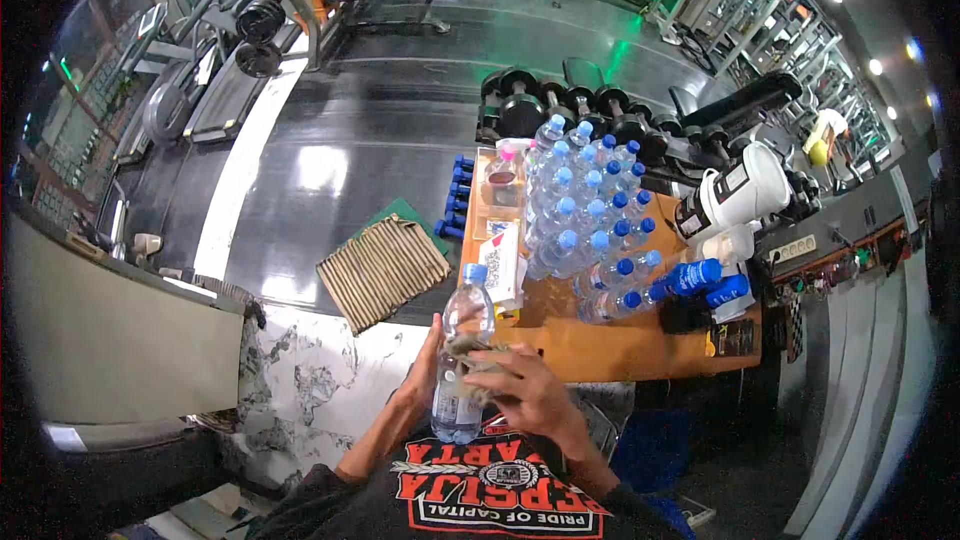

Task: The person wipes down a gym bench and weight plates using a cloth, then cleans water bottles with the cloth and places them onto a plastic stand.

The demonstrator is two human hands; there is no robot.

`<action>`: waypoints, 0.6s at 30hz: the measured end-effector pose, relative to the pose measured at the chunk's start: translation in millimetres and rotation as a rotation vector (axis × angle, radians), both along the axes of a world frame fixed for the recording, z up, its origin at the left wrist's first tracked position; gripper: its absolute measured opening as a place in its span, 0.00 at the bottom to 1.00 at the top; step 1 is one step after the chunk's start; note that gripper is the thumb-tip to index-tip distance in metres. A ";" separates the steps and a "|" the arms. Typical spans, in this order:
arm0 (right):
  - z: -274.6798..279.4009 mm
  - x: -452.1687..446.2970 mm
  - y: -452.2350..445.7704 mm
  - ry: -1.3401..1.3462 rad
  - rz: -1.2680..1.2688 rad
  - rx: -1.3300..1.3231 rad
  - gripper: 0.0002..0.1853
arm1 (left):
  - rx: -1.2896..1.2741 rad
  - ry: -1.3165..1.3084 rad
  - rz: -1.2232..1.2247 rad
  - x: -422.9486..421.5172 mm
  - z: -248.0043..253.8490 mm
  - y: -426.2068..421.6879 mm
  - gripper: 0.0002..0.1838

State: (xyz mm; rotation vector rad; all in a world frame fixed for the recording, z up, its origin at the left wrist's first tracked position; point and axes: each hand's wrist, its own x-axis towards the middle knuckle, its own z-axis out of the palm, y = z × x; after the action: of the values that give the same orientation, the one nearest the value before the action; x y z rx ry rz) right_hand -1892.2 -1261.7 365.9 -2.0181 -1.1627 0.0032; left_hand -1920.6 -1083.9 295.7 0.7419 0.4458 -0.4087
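Note:
A clear plastic water bottle [467,312] with a blue cap stands nearly upright close to my chest. Along its left side lies my left hand [425,365], holding it, with most fingers hidden behind the bottle. My right hand [530,390] grips a grey-brown cloth [470,355] and presses it against the middle of the bottle, partly covering the label. Just beyond, on the orange-brown table [640,352], several similar bottles [590,210] with blue caps stand close together.
Left of the bottles are a bottle with a pink cap [503,175] and a white printed packet [505,265]. White buckets [745,185] and blue containers [695,278] stand at the right. Dumbbells [520,105] lie behind the table; a ribbed cardboard sheet [385,270] is at the left.

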 end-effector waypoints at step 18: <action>18.6 40.1 -6.0 0.142 -0.015 0.105 0.18 | -0.073 -0.045 0.070 29.1 22.9 -5.1 0.43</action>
State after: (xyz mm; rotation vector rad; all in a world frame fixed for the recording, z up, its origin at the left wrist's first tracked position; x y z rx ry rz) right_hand -1852.1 -1267.7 384.6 -1.9023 -1.0371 0.0753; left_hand -1891.5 -1089.0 318.6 0.6618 0.4110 -0.3398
